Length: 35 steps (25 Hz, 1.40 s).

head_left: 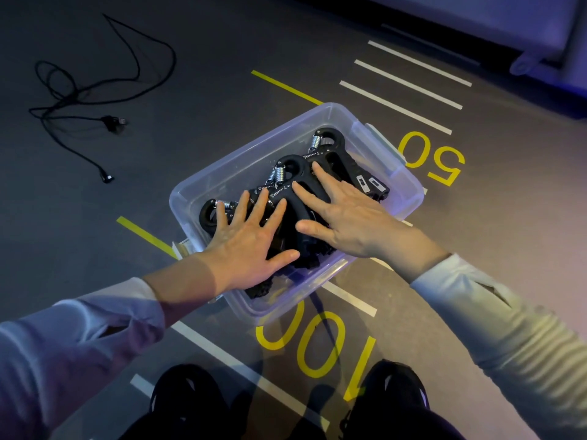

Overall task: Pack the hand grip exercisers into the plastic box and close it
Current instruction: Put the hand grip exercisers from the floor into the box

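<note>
A clear plastic box (228, 166) stands open on the dark floor, with no lid on it and none in view. Several black hand grip exercisers (336, 154) with steel springs lie piled inside it. My left hand (251, 236) rests flat on the pile at the box's near left, fingers spread. Flat on the pile beside it, toward the right, lies my right hand (346, 214), its fingers also apart. Neither hand grips anything. Part of the pile is hidden under my palms.
A tangled black cable (79, 100) lies on the floor at the far left. Yellow and white lines and the numbers 50 (432, 160) and 100 (314, 341) mark the floor. My black shoes (187, 395) are at the bottom. A pale unit (508, 27) stands far right.
</note>
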Motion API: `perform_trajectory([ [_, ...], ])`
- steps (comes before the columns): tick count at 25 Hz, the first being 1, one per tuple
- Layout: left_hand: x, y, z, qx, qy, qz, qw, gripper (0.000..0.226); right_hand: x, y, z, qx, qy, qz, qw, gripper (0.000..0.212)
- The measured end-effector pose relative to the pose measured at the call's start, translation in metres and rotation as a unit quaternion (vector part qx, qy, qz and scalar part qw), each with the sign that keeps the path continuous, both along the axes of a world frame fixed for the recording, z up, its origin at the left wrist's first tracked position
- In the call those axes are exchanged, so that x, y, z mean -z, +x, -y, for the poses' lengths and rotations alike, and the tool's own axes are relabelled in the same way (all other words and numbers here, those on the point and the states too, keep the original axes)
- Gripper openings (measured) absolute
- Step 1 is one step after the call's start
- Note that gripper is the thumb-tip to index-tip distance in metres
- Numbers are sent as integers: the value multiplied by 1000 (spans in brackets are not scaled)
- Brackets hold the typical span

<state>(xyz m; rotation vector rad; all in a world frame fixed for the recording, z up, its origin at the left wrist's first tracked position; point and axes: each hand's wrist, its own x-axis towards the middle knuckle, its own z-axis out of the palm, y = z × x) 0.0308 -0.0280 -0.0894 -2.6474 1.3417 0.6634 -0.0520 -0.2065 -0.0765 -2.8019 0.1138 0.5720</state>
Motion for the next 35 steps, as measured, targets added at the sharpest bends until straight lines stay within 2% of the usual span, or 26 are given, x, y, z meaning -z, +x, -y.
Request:
perform_trajectory([
  [4,3,2,-5,20,-30,47,998,77,-1,0,-4,-46,-37,5,998,86],
  [9,2,13,0,26,-82,63,994,70,-5,-5,2,-6,68,-24,997,88],
  [14,-2,17,6,27,-91,94,991,84,-1,12,11,-56,-64,65,994,77],
  [18,-2,14,12,22,-66,109,992,86,0,14,10,-53,-114,93,988,77],
  [20,-3,13,15,17,-45,109,993,84,-1,8,14,-46,-106,96,989,75],
  [23,-6,12,20,6,-46,98,994,81,-1,-1,23,24,-42,107,993,70],
  [28,-6,8,23,-6,-122,33,992,61,6,-3,24,55,-51,4,997,71],
  [31,-5,11,32,17,-108,19,994,74,2,1,25,49,-45,-9,998,74],
  [35,-2,6,48,57,-64,9,996,88,1,-2,18,61,-56,-30,996,89],
])
